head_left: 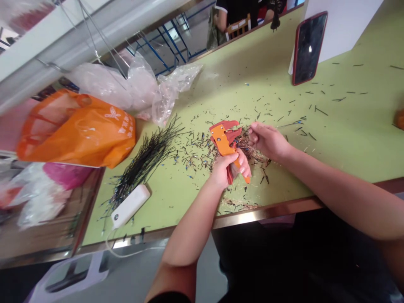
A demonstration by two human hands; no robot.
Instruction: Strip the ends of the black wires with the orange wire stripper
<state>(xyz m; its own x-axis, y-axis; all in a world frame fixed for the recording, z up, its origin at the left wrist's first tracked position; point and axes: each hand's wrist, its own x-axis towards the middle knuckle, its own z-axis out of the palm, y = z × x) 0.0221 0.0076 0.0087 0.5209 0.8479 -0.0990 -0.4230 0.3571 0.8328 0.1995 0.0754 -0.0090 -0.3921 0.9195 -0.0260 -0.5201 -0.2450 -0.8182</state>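
My left hand (229, 168) is wrapped round the handles of an orange and red wire stripper (223, 139), its jaws pointing up and to the right. Just right of the jaws, my right hand (267, 139) is closed in a pinch. A thin dark wire (288, 124) with a blue end reaches out to the right from behind this hand and appears held in its fingers. Below both hands lies a heap of short black offcuts and coppery strands (257, 155). To the left rests a large bundle of black wires (143, 162).
A white power bank (131, 206) with a cable lies by the bundle. An orange bag (82, 130) and clear plastic bags (135, 84) sit at the left. A phone (309, 48) leans against a white box (341, 29). Another person (236, 14) is beyond the table.
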